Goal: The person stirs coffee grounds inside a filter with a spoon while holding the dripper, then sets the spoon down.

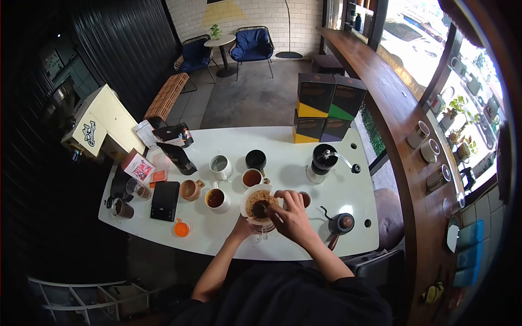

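Just below the frame's centre we see the dripper (257, 202), a white cone lined with a filter holding brown grounds, standing near the table's (304, 244) front edge. Our right hand (291, 214) reaches over its rim from the right, fingers pinched on a small dark tool (261, 208) dipped into the grounds. Our left hand (243, 227) lies under and behind the dripper at its lower left; we cannot tell how it grips, since the cone hides the fingers. Left of the dripper stand two filled mugs (217, 199) and a brown cup (190, 189); a black scale (165, 200) and an orange lid (181, 229) lie farther left. A gooseneck kettle (340, 223) sits at right, a grinder (323, 161) above it, and stacked boxes (324, 108) at the table's far edge.
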A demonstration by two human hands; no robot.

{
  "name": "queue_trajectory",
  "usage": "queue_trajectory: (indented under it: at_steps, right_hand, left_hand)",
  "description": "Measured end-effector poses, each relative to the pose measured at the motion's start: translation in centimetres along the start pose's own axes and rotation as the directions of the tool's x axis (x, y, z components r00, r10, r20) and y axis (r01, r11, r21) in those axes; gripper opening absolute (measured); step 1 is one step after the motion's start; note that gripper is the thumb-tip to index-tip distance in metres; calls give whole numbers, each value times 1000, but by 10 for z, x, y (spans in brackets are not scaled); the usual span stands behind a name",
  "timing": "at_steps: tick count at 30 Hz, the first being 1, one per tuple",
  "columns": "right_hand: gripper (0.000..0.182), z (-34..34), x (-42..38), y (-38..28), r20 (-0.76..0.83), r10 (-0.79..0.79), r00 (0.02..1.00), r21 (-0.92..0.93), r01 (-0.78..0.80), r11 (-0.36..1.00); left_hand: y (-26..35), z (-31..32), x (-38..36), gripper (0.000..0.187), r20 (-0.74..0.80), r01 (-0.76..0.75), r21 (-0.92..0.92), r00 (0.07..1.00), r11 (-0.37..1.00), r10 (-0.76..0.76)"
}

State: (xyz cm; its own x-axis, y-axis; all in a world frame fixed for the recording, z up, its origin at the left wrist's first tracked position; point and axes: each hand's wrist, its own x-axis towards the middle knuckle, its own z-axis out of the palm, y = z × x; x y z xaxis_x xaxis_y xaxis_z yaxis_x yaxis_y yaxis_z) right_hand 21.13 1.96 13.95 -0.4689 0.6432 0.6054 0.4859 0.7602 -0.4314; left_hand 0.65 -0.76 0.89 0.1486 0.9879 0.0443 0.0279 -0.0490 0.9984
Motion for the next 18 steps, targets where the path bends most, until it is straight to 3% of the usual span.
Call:
queue_trajectory:
  at_steps: [1, 3, 4, 7, 8, 11, 13, 15, 18]
  right_hand:
    - [14, 0, -1, -1, 5, 0, 1000, 2, 0, 1000]
    - [15, -1, 2, -1, -50, 51, 997, -81, -55, 995]
    - [16, -2, 1, -1, -22, 66, 998, -73, -67, 995]
    - [17, -2, -1, -11, 50, 117, 992, -8, -117, 993]
    - [17, -6, -1, -17, 106, 142, 984, 9, -143, 990]
    - [17, -4, 0, -22, 66, 183, 981, 27, -185, 982]
    - [17, 1, 5, -32, 26, 213, 977, -13, -213, 977]
    - [17, 4, 9, -36, -32, 237, 971, -120, -239, 964]
    - [17, 8, 7, -37, 21, 264, 964, -45, -263, 964]
  left_hand:
    - [0, 2, -2, 73, -4, 3, -3, 1000, 1000, -3]
    - [2, 6, 3, 73, 23, 103, -512, 994, 853, -106]
    - [-8, 4, 4, 74, -32, 44, -250, 998, 967, -53]
    - [-6, 4, 3, 72, -45, -85, -124, 996, 989, 80]
    - [-11, 3, 5, 68, -20, -38, -125, 999, 991, 36]
    - [-5, 1, 5, 75, 59, -94, 27, 994, 995, 92]
    - [1, -3, 3, 77, 85, -100, 18, 992, 995, 98]
    - [3, 0, 5, 63, 5, -192, 123, 981, 974, 193]
    - [7, -8, 5, 63, 67, -69, 2, 995, 998, 68]
